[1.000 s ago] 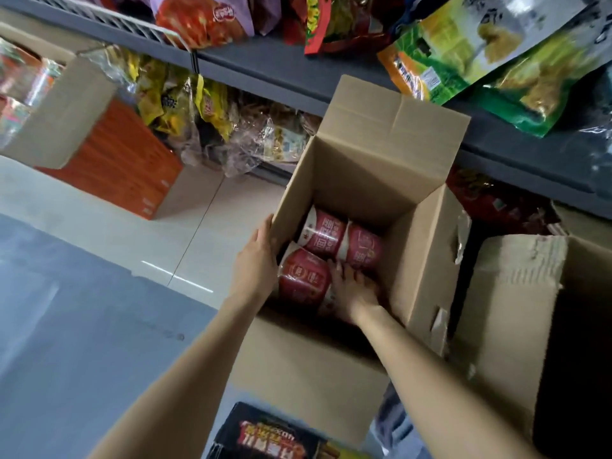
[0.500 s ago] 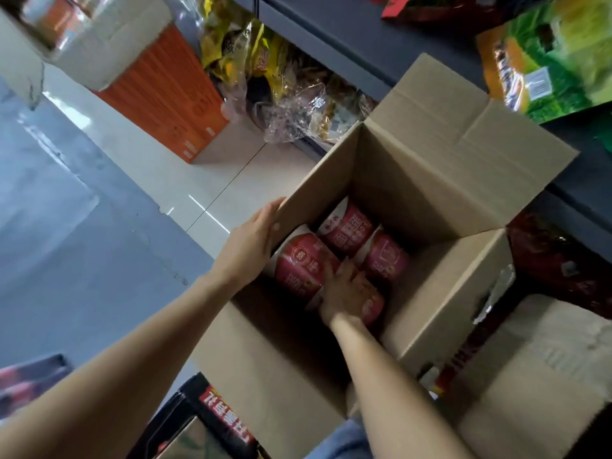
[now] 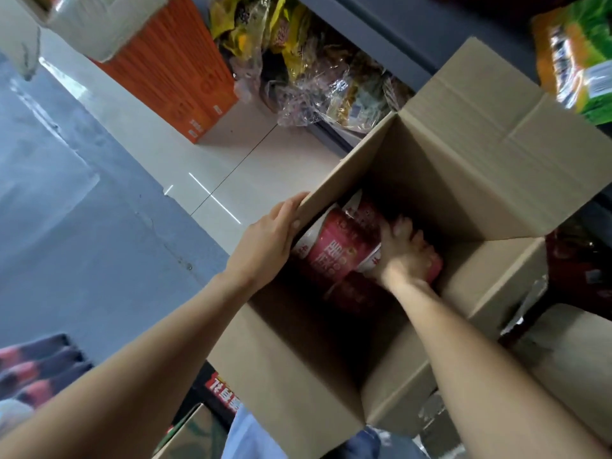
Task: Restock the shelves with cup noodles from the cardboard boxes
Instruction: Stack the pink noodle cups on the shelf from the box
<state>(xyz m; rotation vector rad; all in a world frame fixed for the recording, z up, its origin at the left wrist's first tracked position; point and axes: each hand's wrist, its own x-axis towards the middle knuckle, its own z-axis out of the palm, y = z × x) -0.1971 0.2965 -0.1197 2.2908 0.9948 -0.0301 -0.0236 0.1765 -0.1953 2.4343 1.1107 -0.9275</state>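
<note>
Nearest to me, both forearms reach forward over the open cardboard box (image 3: 463,180), whose flaps stand up around a deep, shadowed inside. My left hand (image 3: 265,240) grips the box's left wall at the rim, fingers curled over the edge and the thumb on the outside. My right hand (image 3: 405,256) is down inside the box, fingers spread and curled over the top of the cup noodles (image 3: 334,250) — a shrink-wrapped red pack lying toward the left wall, touching it. I count at least two cups in the wrap; deeper ones are too dark to tell.

Beyond the box, on the pale tiled floor (image 3: 231,160), an orange carton (image 3: 178,67) stands against the shelf base. Farther still, the grey shelf (image 3: 390,34) holds crinkled snack bags (image 3: 318,81) below and a green-and-orange packet (image 3: 579,54) at upper right.
</note>
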